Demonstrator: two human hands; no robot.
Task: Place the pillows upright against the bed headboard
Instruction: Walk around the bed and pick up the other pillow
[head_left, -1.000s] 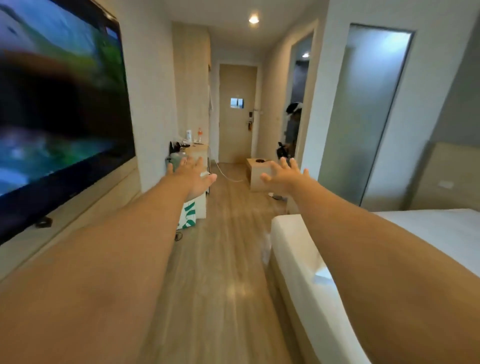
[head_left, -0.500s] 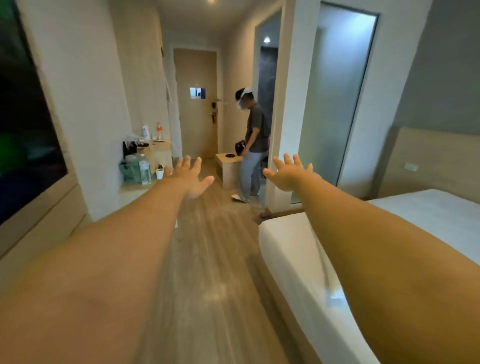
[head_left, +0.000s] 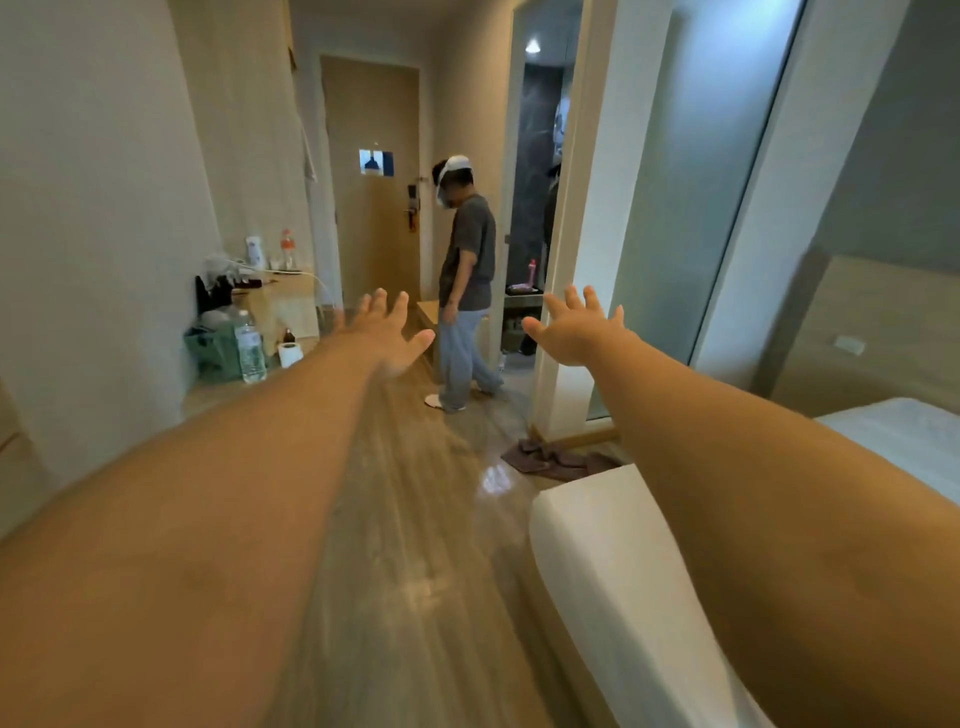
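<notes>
Along the right side of the room, the white bed (head_left: 623, 582) is seen, with its near corner low in the picture. At the far right, the wooden headboard (head_left: 878, 332) is set against the grey wall. No pillows are seen anywhere, so it cannot be told where they are. The wooden floor (head_left: 415, 571) is stretched out between the bed and the left wall, and a bright spot of light is shown on it.

Both bare arms are held straight out in front. The left hand (head_left: 387, 332) is spread wide over the floor, fingers apart, and nothing is held in it. The right hand (head_left: 579, 330) is spread wide too, and nothing is held in it either. The two hands are kept well apart from each other.

Beyond the hands, another person (head_left: 467, 280) is seen standing near an open doorway, with a white thing worn on the head. A closed wooden door (head_left: 374, 182) is placed at the end of the hall.

On the floor by the doorway, a brown mat (head_left: 550, 460) is laid. On a shelf (head_left: 208, 395) by the left wall, a water bottle (head_left: 249, 348) is stood beside a white cup (head_left: 290, 354).
</notes>
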